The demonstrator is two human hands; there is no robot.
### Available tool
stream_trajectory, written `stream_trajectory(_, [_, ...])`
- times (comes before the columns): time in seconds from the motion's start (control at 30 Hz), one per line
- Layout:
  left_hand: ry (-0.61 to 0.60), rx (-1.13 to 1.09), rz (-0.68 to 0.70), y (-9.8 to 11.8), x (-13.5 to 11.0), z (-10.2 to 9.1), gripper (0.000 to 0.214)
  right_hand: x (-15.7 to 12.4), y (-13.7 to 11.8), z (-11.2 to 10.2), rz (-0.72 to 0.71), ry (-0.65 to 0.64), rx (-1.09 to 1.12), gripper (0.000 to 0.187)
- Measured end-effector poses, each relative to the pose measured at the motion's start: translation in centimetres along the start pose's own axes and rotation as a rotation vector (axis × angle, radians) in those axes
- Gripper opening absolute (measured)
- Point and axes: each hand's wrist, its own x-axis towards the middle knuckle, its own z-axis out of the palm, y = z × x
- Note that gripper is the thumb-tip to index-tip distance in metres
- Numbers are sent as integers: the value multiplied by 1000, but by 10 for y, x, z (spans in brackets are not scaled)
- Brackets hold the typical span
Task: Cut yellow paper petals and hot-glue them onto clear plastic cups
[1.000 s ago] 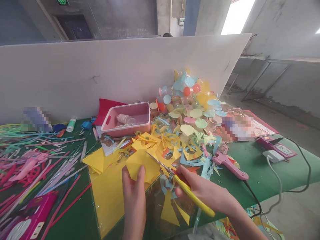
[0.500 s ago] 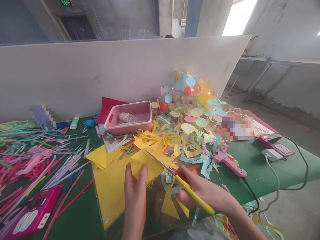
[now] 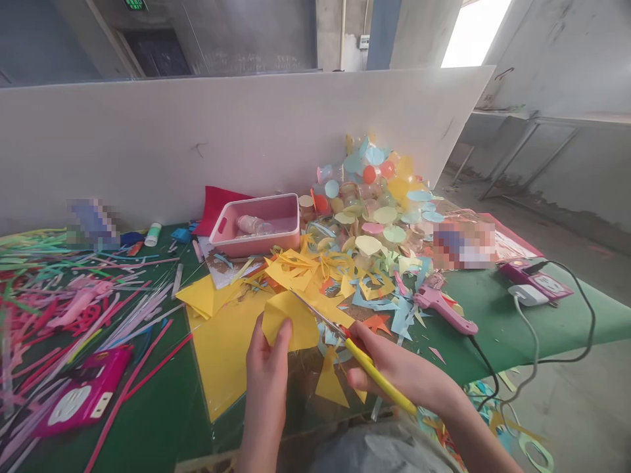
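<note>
My left hand (image 3: 269, 368) pinches a small piece of yellow paper (image 3: 290, 325) between thumb and fingers, its upper edge curved. In my right hand (image 3: 399, 361) is a pair of scissors (image 3: 379, 378) with yellow handles. The metal blades lie along the paper's upper right edge and point up and left; whether they are apart is hard to tell. Under the hands are a large yellow sheet (image 3: 221, 368) and a yellow triangular scrap (image 3: 330, 384). A heap of yellow offcuts (image 3: 296, 269) lies just beyond.
A pink bin (image 3: 254, 246) holding a plastic bottle stands behind the offcuts. Plastic cups with paper discs (image 3: 384, 197) are piled beside it. To the right are a pink glue gun (image 3: 446, 312) and a corded power strip (image 3: 537, 282). Colourful pipe cleaners (image 3: 133, 315) cover the left side.
The view has shifted slightly. The yellow paper has turned a little against the scissors, and its edge near the blades now looks rounder. Both hands keep their holds.
</note>
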Motion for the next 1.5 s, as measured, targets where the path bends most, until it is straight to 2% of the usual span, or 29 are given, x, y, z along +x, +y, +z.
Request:
stream_trajectory(0.2, [-26, 52, 34, -8, -3, -11, 48, -4, 1, 5, 17, 34, -23, 53])
stream_trajectory(0.37, [-87, -45, 40, -10, -8, -13, 60, -7, 7, 10, 26, 103, -34, 54])
stream_trajectory(0.6, [12, -10, 43, -13, -15, -15, 50, -23, 5, 12, -48, 7, 30, 54])
stream_trajectory(0.83, [-55, 77, 91, -11, -25, -16, 49, -28, 6, 13, 9, 44, -17, 53])
stream_trajectory(1.03, [-102, 43, 77, -7, -30, -17, 48, -27, 11, 15, -64, 135, -11, 53])
stream_trajectory(1.27, [-116, 57, 64, -10, -31, -20, 47, -37, 6, 9, -101, 8, -38, 58])
stream_trajectory(1.5, [-204, 163, 129, -16, -24, -31, 45, -38, 10, 6, -40, 61, -106, 53])
